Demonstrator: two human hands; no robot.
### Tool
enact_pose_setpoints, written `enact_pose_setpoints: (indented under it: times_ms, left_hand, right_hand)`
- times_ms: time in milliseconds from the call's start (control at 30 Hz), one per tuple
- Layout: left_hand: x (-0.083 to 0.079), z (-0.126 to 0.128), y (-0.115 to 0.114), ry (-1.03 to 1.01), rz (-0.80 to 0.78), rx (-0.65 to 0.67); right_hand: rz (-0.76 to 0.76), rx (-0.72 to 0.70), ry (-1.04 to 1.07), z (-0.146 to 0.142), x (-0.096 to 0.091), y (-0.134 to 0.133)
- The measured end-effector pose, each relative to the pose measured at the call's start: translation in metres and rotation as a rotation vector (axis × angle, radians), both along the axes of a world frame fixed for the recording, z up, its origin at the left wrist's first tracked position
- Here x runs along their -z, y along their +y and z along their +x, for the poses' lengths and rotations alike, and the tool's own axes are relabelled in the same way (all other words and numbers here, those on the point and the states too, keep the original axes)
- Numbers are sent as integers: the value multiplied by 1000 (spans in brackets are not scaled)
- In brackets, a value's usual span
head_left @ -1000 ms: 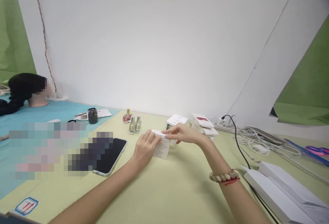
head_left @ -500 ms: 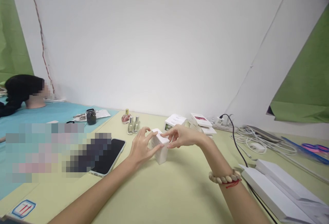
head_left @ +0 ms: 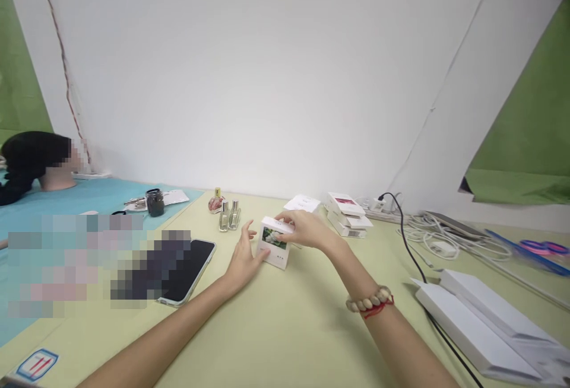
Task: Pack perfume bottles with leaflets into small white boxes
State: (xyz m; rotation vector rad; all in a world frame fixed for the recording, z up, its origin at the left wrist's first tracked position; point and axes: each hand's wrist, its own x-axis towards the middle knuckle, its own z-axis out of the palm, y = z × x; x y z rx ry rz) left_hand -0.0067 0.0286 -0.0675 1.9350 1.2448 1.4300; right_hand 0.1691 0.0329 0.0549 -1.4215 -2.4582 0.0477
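A small white box [head_left: 275,259] with a green-and-white flower picture stands on the yellow table, its printed face toward me. My right hand [head_left: 309,231] grips it at the upper right, thumb across the front and fingers over the top. At the box's left side is my left hand [head_left: 243,262], fingers spread and raised off it, only the thumb resting against the lower front. Beyond them stand two clear perfume bottles [head_left: 228,218] and a rounder pinkish bottle with a gold cap [head_left: 216,202].
Behind my right hand are a white box [head_left: 303,203] and stacked small boxes [head_left: 348,213]. A phone [head_left: 196,266] lies left, a dark jar [head_left: 155,203] farther back. Cables [head_left: 439,242], scissors [head_left: 543,248] and long white boxes [head_left: 485,328] lie right.
The box has turned so its flower picture faces me. My left fingers have come off its top and spread; my right hand has shifted its hold to the upper right.
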Motion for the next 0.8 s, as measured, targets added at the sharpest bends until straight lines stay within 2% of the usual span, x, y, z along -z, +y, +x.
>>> enact_pose_setpoints:
  times_ms: [133,233,367,633,800]
  left_hand:
    - [4,-1,0,151,133,-27]
    - [1,1,-5,209,159,-45]
    - [-1,2,-8,263,179,-58]
    - [-2,3,-11,310,164,-67]
    - [-1,5,-13,323,137,-57]
  right_hand:
    - [114,180,-62,2,6,6]
    - [144,270,-121,3,11,10]
    - [158,365,-97,4,16,14]
    - [170,477,-19,3,22,20]
    - [291,455,-59,3,30,22]
